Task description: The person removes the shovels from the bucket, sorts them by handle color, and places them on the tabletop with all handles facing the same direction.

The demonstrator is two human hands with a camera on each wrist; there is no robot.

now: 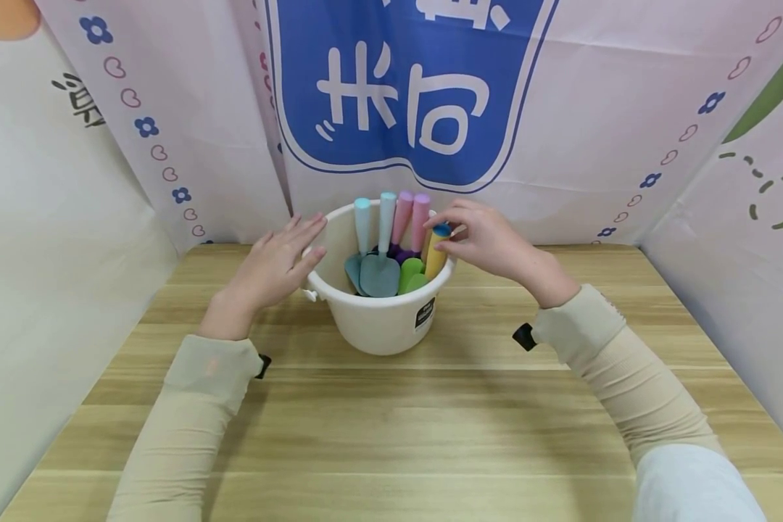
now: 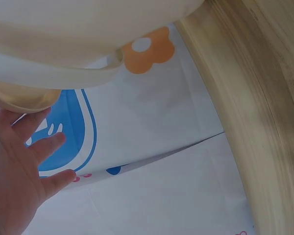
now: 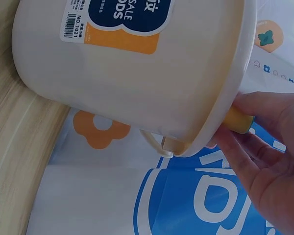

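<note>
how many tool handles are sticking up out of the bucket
5 show above the white bucket: two pale blue handles at left, two pink handles behind, one yellow handle pinched by the right hand. More may be hidden inside.

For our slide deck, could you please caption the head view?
Right hand pinches a yellow blue-capped tool handle in a round white plastic bucket; left hand touches its rim.

Stands at the middle of the table (image 1: 391, 435), toward its far edge: a bucket (image 1: 378, 319), with a row of tool handles (image 1: 391, 217) upright inside, leaning on the far rim. Flanked by the left hand (image 1: 277, 264) against its left rim and the right hand (image 1: 489, 239) over its right rim, pinching the rightmost handle (image 1: 438, 250). Backed by a printed curtain (image 1: 561, 145) behind and to both sides.
</note>
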